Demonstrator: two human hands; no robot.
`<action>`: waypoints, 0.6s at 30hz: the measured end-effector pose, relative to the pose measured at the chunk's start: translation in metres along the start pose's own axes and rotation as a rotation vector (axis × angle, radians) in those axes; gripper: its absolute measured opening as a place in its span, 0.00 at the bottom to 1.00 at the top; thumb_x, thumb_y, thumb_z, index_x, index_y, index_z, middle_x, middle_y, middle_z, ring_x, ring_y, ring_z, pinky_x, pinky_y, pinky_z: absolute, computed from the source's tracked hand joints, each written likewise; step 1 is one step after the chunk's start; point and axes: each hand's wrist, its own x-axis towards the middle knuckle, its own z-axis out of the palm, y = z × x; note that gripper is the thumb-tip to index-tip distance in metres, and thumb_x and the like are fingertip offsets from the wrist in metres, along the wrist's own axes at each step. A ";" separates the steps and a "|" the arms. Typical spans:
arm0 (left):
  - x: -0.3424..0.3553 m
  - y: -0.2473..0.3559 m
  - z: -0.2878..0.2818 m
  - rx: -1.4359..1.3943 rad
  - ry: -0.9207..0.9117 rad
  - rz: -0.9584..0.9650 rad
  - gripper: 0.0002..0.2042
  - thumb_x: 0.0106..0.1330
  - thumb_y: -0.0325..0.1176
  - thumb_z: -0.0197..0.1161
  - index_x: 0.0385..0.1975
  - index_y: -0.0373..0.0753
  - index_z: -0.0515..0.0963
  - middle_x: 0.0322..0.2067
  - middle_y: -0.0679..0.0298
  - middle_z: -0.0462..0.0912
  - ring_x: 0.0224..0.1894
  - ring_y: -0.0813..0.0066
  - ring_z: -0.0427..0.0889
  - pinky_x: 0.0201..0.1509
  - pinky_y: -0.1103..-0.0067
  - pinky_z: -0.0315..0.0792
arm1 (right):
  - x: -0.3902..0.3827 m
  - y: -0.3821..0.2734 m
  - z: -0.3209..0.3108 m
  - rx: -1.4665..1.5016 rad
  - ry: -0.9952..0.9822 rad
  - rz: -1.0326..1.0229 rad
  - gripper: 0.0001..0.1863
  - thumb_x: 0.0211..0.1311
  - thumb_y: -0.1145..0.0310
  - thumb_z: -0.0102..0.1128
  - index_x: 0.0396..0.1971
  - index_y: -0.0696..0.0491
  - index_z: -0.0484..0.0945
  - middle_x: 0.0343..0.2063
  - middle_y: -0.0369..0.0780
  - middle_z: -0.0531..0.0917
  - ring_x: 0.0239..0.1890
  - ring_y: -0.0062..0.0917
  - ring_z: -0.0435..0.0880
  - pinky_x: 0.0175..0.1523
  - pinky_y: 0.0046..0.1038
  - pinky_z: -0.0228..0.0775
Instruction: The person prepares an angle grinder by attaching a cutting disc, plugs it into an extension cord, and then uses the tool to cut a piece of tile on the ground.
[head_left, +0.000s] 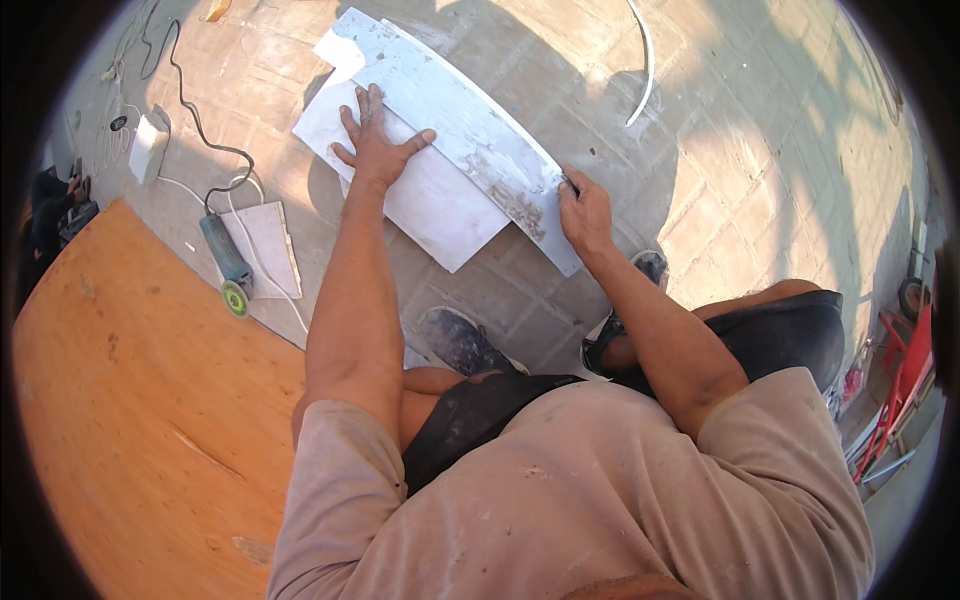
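On the paved floor ahead of me lie two flat white slabs, one over the other. The upper one is a long narrow slab (pixel 450 105) with grey-brown smears near its right end. Partly covered beneath it is a wider white slab (pixel 440 215). My left hand (pixel 378 150) presses down with fingers spread, across the long slab's near edge and the wider slab. At the long slab's right end, my right hand (pixel 587 212) is closed, its thumb and fingertips against the edge. Something small and dark shows between those fingers; its kind I cannot make out.
A corded angle grinder (pixel 227 262) with a green disc rests at the left beside a pale slab offcut (pixel 268 245). An orange-brown wooden sheet (pixel 150 400) fills the lower left. A white curved strip (pixel 648 65) lies beyond; a red wheelbarrow (pixel 905 370) stands far right.
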 end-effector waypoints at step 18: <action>-0.001 -0.086 -0.079 -0.444 0.544 -0.488 0.16 0.66 0.33 0.66 0.50 0.32 0.77 0.65 0.44 0.68 0.68 0.49 0.70 0.71 0.67 0.69 | 0.043 -0.006 -0.027 0.146 0.341 0.000 0.25 0.72 0.66 0.53 0.64 0.66 0.72 0.46 0.50 0.82 0.46 0.35 0.81 0.56 0.33 0.73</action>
